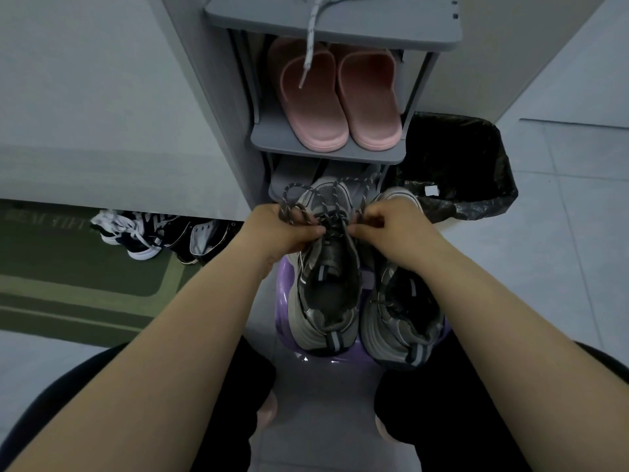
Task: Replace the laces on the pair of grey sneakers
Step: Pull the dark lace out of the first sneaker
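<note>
Two grey sneakers stand side by side on a purple stool (284, 284), toes pointing away from me. On the left sneaker (326, 287) a dark speckled lace (335, 194) loops up over the toe. My left hand (282, 229) pinches one side of that lace at the upper eyelets. My right hand (384, 226) pinches the other side, partly covering the toe of the right sneaker (401, 311). The right sneaker's dark lace lies loose in its opening. A white speckled lace (311, 39) hangs from the top shelf.
A grey shoe rack (326, 149) stands straight ahead with pink slippers (340, 97) on its middle shelf. To the right sits a bin lined with a black bag (459, 165). Dark and white sneakers (160, 236) lie at the left by a green mat (68, 274).
</note>
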Action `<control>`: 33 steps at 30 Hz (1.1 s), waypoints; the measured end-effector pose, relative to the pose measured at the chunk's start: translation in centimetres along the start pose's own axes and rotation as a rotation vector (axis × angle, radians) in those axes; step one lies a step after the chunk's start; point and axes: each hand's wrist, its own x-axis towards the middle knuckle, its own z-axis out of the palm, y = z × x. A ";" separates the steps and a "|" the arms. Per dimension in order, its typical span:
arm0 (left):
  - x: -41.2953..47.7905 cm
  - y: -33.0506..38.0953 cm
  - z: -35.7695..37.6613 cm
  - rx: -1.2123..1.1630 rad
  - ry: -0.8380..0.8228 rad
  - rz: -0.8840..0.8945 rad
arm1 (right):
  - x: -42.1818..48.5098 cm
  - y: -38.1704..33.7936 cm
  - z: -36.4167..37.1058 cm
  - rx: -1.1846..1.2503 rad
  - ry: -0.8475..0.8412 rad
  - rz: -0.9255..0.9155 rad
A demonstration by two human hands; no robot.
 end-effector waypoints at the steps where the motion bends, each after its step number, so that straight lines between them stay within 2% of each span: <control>1: -0.1 0.0 0.1 -0.004 0.002 0.005 | 0.0 -0.1 0.1 -0.016 0.009 -0.003; 6: 0.6 -0.5 -0.1 0.299 0.126 0.107 | -0.1 -0.1 0.1 -0.004 0.166 0.007; 8: 0.7 -0.4 -0.1 0.257 0.114 0.120 | 0.0 0.1 -0.1 0.085 0.214 0.041; 11: 0.6 -0.1 -0.1 0.220 0.084 0.105 | 0.1 0.3 0.0 0.285 0.140 0.090; 13: 0.6 0.0 -0.1 0.327 0.108 0.149 | 0.1 0.3 0.2 0.432 0.106 0.116; 15: 0.4 0.4 0.0 0.464 0.136 0.268 | 0.2 0.2 0.1 0.507 0.127 0.109; 17: -0.2 1.0 0.5 0.472 0.096 0.378 | 0.1 0.0 -0.1 0.425 0.137 0.045; 20: -0.6 1.1 1.7 0.460 -0.004 0.428 | 0.0 0.0 -0.1 0.246 0.050 -0.025; 23: -0.4 1.0 2.9 0.454 -0.055 0.384 | 0.0 0.1 0.0 0.117 0.032 -0.007; 28: 0.1 1.2 3.3 0.505 -0.044 0.281 | 0.2 0.2 -0.5 -0.059 0.070 0.040; 33: 0.2 1.6 3.0 0.492 -0.085 0.229 | 0.0 0.1 0.0 -0.056 0.146 0.055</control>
